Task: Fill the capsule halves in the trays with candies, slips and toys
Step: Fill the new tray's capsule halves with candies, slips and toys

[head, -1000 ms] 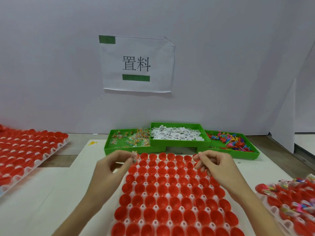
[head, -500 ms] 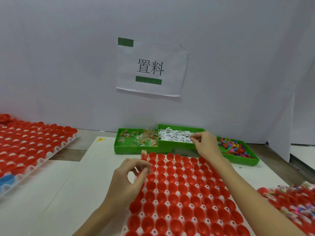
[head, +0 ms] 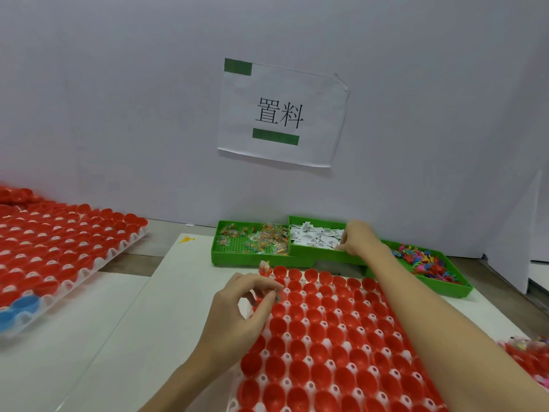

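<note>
A second ago both my hands hovered together over the far rows of the red capsule tray (head: 341, 346). Since then my right hand (head: 358, 237) has reached forward into the middle green bin (head: 315, 255), fingers now down among the white slips (head: 315, 237). My left hand (head: 237, 310) has drawn back a little, pinching a wrapped candy (head: 277, 297); another candy (head: 264, 267) now sits in the corner cup just beyond it.

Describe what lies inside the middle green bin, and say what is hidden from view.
The middle green bin holds a loose pile of white paper slips with dark print. The right hand reaches into its right end, covering the slips and bin floor beneath it.
</note>
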A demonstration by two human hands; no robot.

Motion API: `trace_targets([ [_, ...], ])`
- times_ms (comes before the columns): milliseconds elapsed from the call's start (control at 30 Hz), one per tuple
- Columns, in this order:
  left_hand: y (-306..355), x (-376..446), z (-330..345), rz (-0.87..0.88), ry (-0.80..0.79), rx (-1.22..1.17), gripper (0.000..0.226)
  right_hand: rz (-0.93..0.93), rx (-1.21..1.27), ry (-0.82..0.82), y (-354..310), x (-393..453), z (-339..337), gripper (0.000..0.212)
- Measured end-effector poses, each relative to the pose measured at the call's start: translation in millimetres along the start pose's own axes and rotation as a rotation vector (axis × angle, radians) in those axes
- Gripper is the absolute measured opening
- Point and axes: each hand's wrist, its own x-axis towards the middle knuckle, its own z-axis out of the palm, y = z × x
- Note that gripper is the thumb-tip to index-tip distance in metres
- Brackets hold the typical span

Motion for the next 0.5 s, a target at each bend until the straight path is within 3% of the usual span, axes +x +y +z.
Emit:
trace_targets([
  [67, -1.4, -0.2, -0.5, -0.004, -0.002, 0.0, 0.032, -0.036, -0.017, 0.038, -1.0, -0.9, 0.9, 0.01],
  [133, -2.0, -0.1, -0.7, -0.01, -0.003, 0.003, 0.033, -0.042, -0.026, 0.085, -1.2, -2.7, 3.4, 0.032],
  [200, -2.1, 0.1, -0.6, -0.015, -0.002, 0.009, 0.032, -0.057, -0.009, 0.111, 0.6, -5.4, 3.5, 0.041],
  [333, -1.8, 0.2, -0.8, -0.013, -0.004, 0.023, 0.031, -0.052, 0.106, 0.12, 10.2, -8.3, 3.6, 0.019],
  [500, -1.8, -0.2, -0.1, -0.034, -0.007, 0.033, 0.03, -0.093, 0.253, 0.15, 21.8, -8.7, 10.0, 0.02],
])
